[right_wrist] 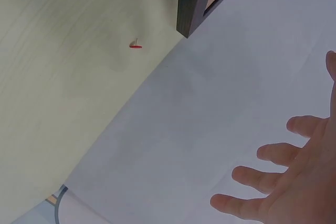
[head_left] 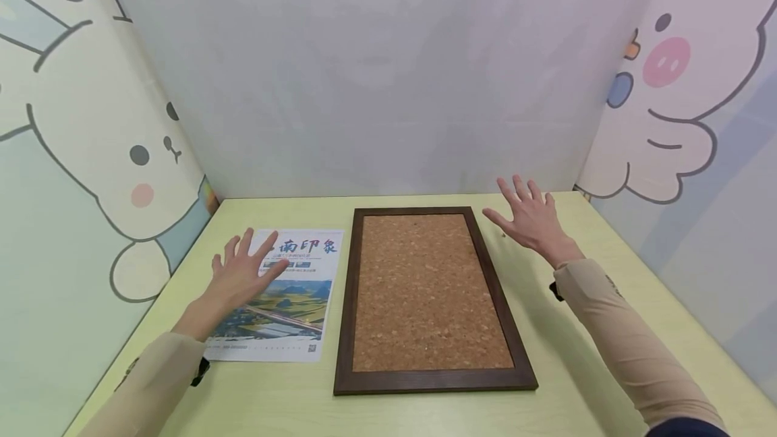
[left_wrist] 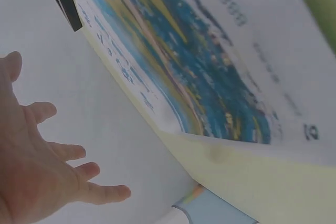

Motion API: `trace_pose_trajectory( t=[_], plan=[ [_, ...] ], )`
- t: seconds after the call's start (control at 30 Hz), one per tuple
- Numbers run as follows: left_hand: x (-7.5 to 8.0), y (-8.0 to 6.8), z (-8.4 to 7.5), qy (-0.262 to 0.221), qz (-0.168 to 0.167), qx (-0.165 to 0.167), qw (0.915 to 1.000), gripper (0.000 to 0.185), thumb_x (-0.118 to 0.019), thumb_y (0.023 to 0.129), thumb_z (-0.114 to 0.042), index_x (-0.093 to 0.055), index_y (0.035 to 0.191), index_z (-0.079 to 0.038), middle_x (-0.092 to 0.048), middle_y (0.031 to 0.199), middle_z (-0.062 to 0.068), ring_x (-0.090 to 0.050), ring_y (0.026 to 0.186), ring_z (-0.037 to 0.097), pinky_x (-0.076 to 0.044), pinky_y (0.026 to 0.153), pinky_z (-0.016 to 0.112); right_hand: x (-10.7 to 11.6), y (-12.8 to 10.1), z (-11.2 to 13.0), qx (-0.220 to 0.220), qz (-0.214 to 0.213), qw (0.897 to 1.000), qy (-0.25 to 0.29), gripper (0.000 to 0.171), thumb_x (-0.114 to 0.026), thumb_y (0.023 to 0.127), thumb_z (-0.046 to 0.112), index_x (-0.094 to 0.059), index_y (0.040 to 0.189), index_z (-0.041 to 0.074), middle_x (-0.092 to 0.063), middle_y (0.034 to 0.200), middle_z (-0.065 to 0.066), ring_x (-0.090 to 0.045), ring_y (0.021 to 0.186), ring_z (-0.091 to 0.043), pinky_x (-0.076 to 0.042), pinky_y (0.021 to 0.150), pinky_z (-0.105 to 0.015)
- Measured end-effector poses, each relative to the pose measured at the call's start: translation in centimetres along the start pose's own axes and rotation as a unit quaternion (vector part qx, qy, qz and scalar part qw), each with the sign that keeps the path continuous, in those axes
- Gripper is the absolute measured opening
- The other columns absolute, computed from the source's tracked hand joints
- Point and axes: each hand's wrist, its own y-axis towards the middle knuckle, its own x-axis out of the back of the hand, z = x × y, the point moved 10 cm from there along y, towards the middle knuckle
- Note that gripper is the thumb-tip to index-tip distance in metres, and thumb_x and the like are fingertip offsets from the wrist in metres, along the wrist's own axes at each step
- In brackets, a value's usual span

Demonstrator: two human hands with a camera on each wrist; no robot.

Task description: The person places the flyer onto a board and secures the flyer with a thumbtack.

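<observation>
A cork board point(head_left: 427, 288) in a dark brown wooden frame point(head_left: 437, 380) lies flat on the table. To its left is a printed paper poster point(head_left: 291, 299) with Chinese characters and a landscape picture. My left hand point(head_left: 239, 278), fingers spread, is over the poster's left part and hides some of it; it holds nothing. Beyond the board's right edge, my right hand point(head_left: 534, 224) also has its fingers spread and holds nothing. Below that hand, a red thumbtack point(right_wrist: 136, 45) rests on the table with its pin pointing up, near a frame corner.
The pale yellow-green table point(head_left: 273, 403) meets a grey back wall point(head_left: 388, 86). Side walls with a cartoon rabbit point(head_left: 103, 133) and a cartoon pig point(head_left: 686, 106) enclose it left and right.
</observation>
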Motion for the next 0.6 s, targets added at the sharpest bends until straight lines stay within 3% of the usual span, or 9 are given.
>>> trace_pose_trajectory(
  t=[0.27,0.47,0.6],
  plan=[
    [-0.4,-2.4,1.5,0.026,0.016,0.023,0.9993,0.076,-0.043,0.096,-0.057,-0.024,0.153,-0.011,-0.027,0.143,0.04,-0.029,0.123,0.063,-0.033,0.089,0.075,-0.1,-0.4,-0.5,-0.009,0.013,1.0,0.015,0.082,-0.043,0.093,0.064,-0.02,0.155,0.016,-0.021,0.158,-0.025,-0.022,0.14,-0.049,-0.024,0.1,-0.075],
    [-0.8,-4.6,3.1,0.035,0.054,0.061,0.9961,0.066,-0.037,0.102,-0.045,-0.026,0.148,0.001,-0.036,0.124,0.045,-0.038,0.105,0.062,-0.044,0.066,0.063,-0.4,-0.4,-0.7,-0.007,0.021,1.0,0.019,0.081,-0.043,0.094,0.063,-0.02,0.155,0.015,-0.021,0.157,-0.025,-0.024,0.14,-0.049,-0.026,0.1,-0.074],
    [-1.3,-6.0,4.3,0.023,0.106,0.096,0.9894,0.067,-0.036,0.103,-0.045,-0.026,0.143,0.008,-0.036,0.121,0.047,-0.035,0.109,0.065,-0.044,0.067,0.067,-0.8,-0.5,-1.1,-0.004,0.025,0.999,0.021,0.08,-0.045,0.095,0.06,-0.021,0.155,0.013,-0.023,0.156,-0.026,-0.028,0.138,-0.049,-0.03,0.097,-0.073]
  ],
)
